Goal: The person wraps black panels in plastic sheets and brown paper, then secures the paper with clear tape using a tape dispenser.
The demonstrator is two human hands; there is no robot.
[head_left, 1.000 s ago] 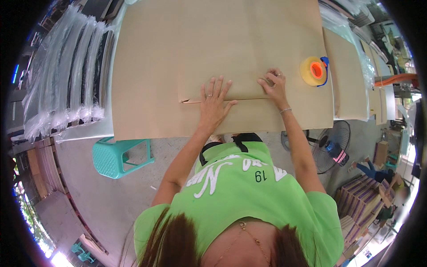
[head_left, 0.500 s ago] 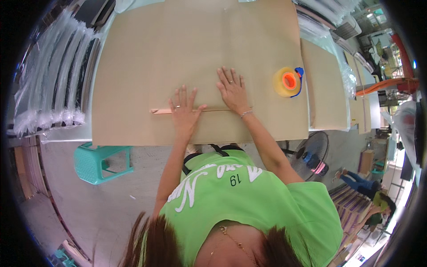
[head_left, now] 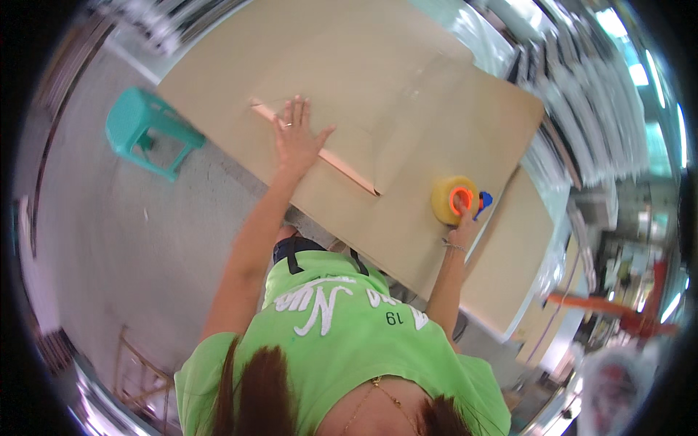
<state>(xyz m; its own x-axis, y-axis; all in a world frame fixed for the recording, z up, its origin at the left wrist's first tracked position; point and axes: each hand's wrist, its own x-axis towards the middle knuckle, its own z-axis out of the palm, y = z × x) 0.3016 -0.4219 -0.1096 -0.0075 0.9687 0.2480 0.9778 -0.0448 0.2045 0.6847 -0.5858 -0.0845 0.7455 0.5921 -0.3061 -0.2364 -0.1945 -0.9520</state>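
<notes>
My left hand [head_left: 294,143] lies flat with its fingers spread on a large brown cardboard sheet [head_left: 254,47]. Beneath it runs a narrow pale orange strip [head_left: 350,172] or gap in the cardboard, slanting down to the right; I cannot tell which it is. On the right, my right hand [head_left: 461,231] is at a tape dispenser [head_left: 445,206] with a yellowish roll, an orange hub and a blue cutter end. One finger reaches into the hub and the other fingers look curled, partly hidden. The roll rests near the sheet's right edge.
A green plastic stool [head_left: 142,131] stands on the floor to the left. Another cardboard piece [head_left: 512,251] lies right of the sheet. Plastic-wrapped panels [head_left: 582,109] are stacked at the far right, beside an orange bar [head_left: 585,304].
My right hand has left the cardboard's middle and reached the tape dispenser. My left hand stays flat on the strip. The whole view has turned, so the table now appears tilted.
</notes>
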